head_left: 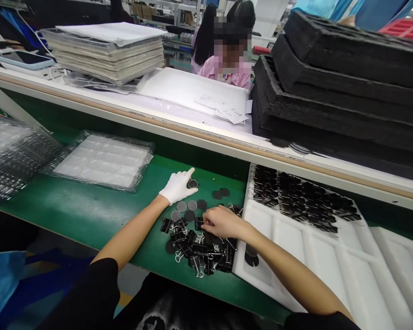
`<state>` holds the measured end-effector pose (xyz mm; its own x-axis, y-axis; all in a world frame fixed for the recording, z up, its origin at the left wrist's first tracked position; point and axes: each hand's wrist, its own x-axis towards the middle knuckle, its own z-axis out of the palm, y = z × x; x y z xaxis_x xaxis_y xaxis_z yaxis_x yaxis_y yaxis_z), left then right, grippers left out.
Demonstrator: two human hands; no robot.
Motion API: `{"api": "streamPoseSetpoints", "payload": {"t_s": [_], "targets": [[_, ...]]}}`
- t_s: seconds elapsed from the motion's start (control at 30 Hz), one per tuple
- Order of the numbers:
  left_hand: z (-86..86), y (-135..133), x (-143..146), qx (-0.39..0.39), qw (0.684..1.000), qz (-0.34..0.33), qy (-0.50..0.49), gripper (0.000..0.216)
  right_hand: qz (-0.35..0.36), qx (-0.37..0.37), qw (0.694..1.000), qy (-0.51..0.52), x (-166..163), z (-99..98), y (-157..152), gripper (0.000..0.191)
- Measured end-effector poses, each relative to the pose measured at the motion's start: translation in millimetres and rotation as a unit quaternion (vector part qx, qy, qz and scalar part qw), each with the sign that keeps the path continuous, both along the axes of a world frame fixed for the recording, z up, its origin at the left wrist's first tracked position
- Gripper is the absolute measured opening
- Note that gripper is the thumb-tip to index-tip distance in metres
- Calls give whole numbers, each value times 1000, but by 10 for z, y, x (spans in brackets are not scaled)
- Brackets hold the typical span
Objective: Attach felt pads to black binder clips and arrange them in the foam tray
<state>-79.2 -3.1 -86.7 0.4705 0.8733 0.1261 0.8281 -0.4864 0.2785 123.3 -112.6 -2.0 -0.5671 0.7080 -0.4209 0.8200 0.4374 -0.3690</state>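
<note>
My left hand point(177, 187), in a white glove, is over the green bench with thumb and forefinger spread apart. A round dark disc point(192, 184) lies between them; whether the fingers touch it I cannot tell. My bare right hand point(225, 222) is closed, its fingertips pinched at a black binder clip point(199, 223). Below it spreads a heap of black binder clips point(201, 250) with silver wire handles. Several grey and black discs point(181, 206) lie between my hands, and two dark discs point(220, 194) sit farther back.
A white ribbed tray point(296, 256) at right bears rows of black clips point(299, 197) and a small disc stack point(251, 256). Clear plastic trays point(99, 160) lie left. Black foam trays point(340, 87) and stacked pale trays point(106, 50) stand on the shelf point(192, 133). A person point(230, 55) sits beyond.
</note>
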Motion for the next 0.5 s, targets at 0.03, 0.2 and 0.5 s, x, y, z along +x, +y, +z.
{"api": "streamPoseSetpoints", "payload": {"t_s": [0.03, 0.2, 0.5], "targets": [[3, 3, -1, -2, 1000, -1, -5, 82, -6, -15, 999, 32, 39, -4, 37, 21], [33, 7, -8, -13, 999, -14, -33, 82, -118, 9, 987, 104, 260, -18, 572, 29], [48, -15, -43, -15, 998, -5, -59, 48, -145, 12, 989, -9, 75, -208, 1191, 34]]}}
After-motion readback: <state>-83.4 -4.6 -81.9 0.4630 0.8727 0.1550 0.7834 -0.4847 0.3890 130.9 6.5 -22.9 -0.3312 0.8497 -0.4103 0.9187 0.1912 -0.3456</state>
